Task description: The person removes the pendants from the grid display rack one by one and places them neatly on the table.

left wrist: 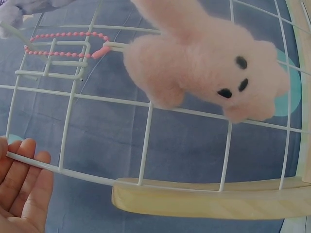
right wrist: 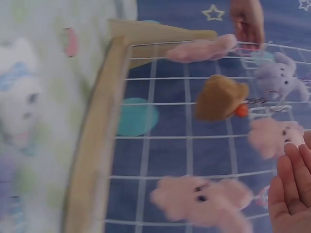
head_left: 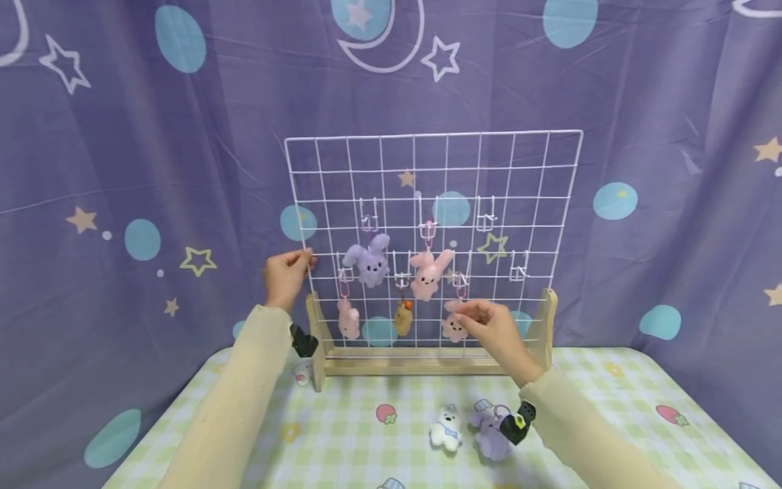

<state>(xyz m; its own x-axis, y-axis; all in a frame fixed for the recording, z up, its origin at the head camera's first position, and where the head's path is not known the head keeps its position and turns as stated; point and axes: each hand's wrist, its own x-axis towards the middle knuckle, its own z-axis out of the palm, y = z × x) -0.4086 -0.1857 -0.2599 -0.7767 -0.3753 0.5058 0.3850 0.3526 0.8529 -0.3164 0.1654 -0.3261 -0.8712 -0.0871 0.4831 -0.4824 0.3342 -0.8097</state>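
My left hand (head_left: 286,278) grips the left edge wire of a white wire grid (head_left: 381,170), fingers curled behind it in the left wrist view. Plush charms hang from its hooks: a purple bunny (head_left: 370,266), a pink bunny (head_left: 426,277), another pink bunny (left wrist: 209,63) at lower left, and a brown plush (right wrist: 216,99) with an orange ball. My right hand (head_left: 493,331) is in front of the lower right pink bunny (right wrist: 194,201), overlapping its ear in the head view. Its fingers (right wrist: 290,182) are extended with nothing between them in the right wrist view.
The grid stands in a wooden base (head_left: 391,367) on a green checked tablecloth (head_left: 354,421). A white plush (head_left: 447,431) with a blue bow and a purple plush (head_left: 491,435) lie in front, below my right forearm. More hooks (head_left: 518,272) sit at the grid's right.
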